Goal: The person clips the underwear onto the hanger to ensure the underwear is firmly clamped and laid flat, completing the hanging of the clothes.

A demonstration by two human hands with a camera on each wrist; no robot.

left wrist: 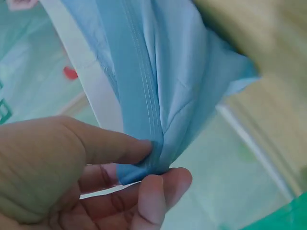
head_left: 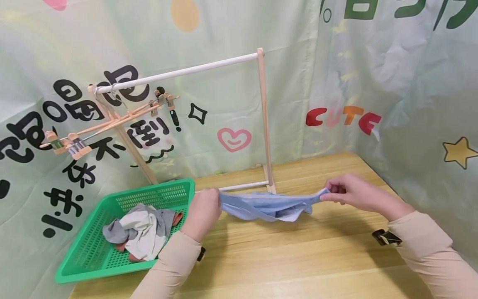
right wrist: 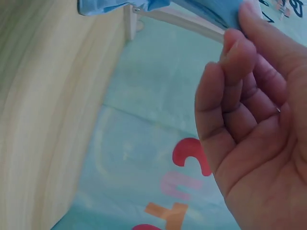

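A small light blue garment (head_left: 265, 205) with a stitched band along its edge is stretched between both hands, just above the table. At its left end, my left hand (head_left: 203, 211) pinches a corner; the left wrist view shows thumb and fingers on the stitched band (left wrist: 136, 91). My right hand (head_left: 351, 193) pinches the other end between thumb and forefinger, with the remaining fingers loosely curled in the right wrist view. Folds of the garment sag between the hands. Its exact kind cannot be made out.
A green basket (head_left: 125, 193) at the left holds grey, white and rust-coloured cloths (head_left: 143, 232). Behind stands a rack with a white rail (head_left: 186, 71), from which wooden clip hangers (head_left: 123, 119) hang at its left end. The wooden table (head_left: 298, 257) meets a printed curtain at the back.
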